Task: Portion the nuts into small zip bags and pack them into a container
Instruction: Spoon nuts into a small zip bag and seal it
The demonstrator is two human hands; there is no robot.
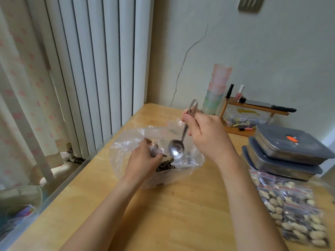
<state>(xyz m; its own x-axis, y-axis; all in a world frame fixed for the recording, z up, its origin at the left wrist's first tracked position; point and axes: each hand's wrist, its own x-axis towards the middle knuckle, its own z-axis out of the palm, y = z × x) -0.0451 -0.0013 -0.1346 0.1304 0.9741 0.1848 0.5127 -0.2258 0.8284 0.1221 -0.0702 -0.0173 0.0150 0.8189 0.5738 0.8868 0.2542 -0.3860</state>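
A large clear plastic bag point(126, 147) lies open on the wooden table point(181, 214), with dark striped sunflower seeds point(165, 165) inside. My left hand point(143, 160) reaches into it and pinches a small zip bag point(155, 150) that holds some seeds. My right hand point(204, 134) grips a metal spoon point(176, 150) by its handle, bowl down and empty, just right of the small bag. Several filled zip bags point(290, 205) of pale nuts and dark seeds lie at the right. Three stacked metal containers with grey lids point(286, 151) stand behind them.
A stack of pastel plastic cups point(216, 89) stands at the wall. Next to it is a small wooden rack point(253, 109) with nail polish bottles and a clear box. A radiator point(94, 69) and curtain are left of the table.
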